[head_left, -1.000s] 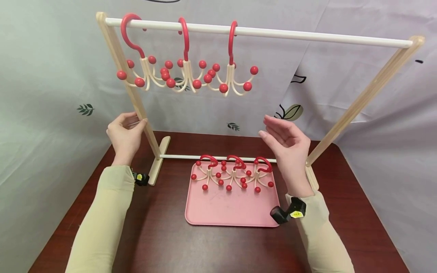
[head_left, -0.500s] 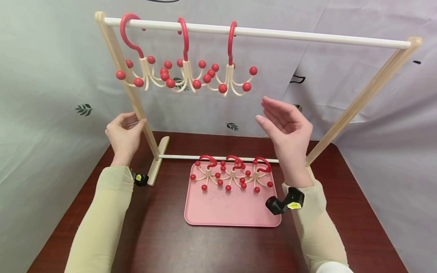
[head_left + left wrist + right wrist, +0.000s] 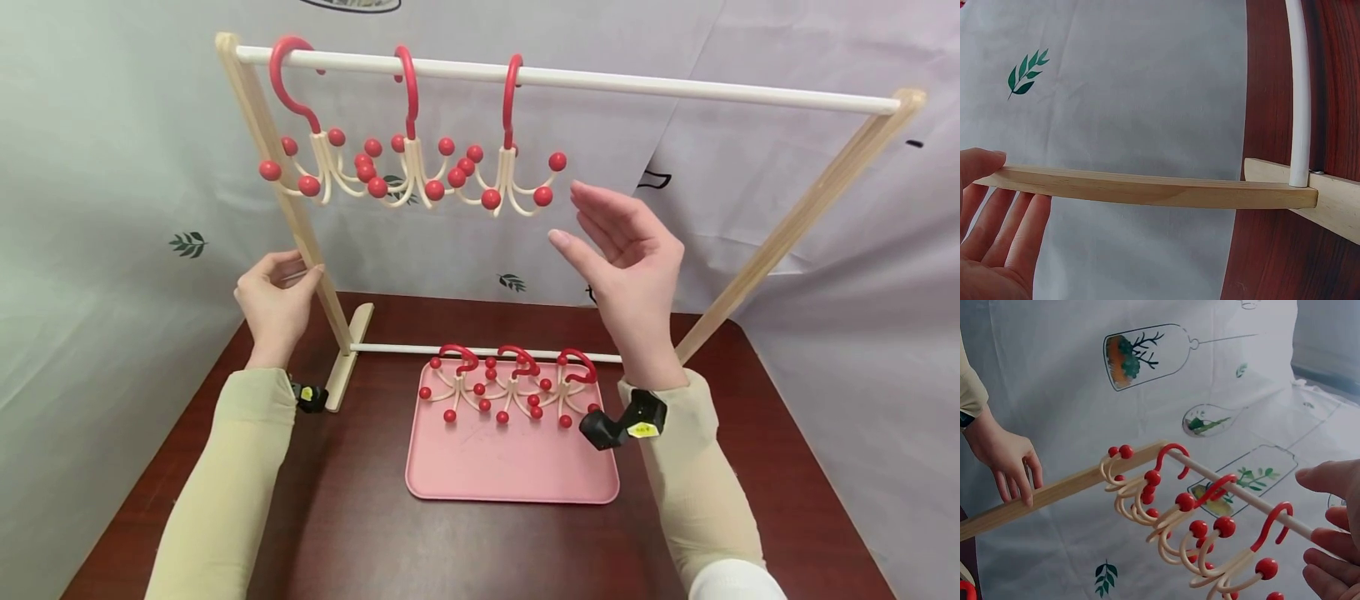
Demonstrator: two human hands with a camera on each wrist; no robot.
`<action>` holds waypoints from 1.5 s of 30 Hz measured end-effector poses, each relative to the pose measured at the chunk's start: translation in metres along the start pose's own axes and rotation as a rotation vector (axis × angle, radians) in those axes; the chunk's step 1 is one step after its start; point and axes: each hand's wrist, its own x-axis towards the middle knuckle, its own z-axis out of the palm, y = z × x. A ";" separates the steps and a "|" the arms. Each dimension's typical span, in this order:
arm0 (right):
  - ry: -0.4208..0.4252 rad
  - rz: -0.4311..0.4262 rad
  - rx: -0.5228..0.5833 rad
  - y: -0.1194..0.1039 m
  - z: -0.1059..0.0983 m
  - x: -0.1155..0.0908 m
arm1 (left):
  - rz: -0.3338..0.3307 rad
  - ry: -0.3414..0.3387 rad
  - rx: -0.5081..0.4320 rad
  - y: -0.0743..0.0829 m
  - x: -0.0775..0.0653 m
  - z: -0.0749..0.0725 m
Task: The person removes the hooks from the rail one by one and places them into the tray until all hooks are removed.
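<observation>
My left hand (image 3: 274, 302) pinches the left wooden post (image 3: 1147, 189) of a garment rack, thumb on one side and fingers on the other. My right hand (image 3: 633, 262) is raised in the air, fingers extended and thumb apart, with nothing in it. It is nearest to the rightmost hanging multi-arm hanger (image 3: 507, 117), just right of its red ball tips. Two more such hangers hang to the left on the white top rail (image 3: 675, 85), one in the middle (image 3: 411, 108) and one by the left post (image 3: 318, 150). All have red hooks and cream arms.
A pink tray (image 3: 510, 471) on the dark red table (image 3: 390, 542) holds three more hangers along its far side. The white lower bar (image 3: 397, 349) runs behind it. The right wooden post (image 3: 795, 225) stands beyond my right hand. A patterned cloth (image 3: 450, 250) hangs behind.
My right hand has risen from beside the tray toward the hanging hangers, and its thumb and fingers have spread a little wider. The left hand stays on the post.
</observation>
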 end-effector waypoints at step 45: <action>-0.039 0.115 -0.343 0.026 0.049 0.099 | 0.001 -0.007 0.011 0.001 0.001 0.001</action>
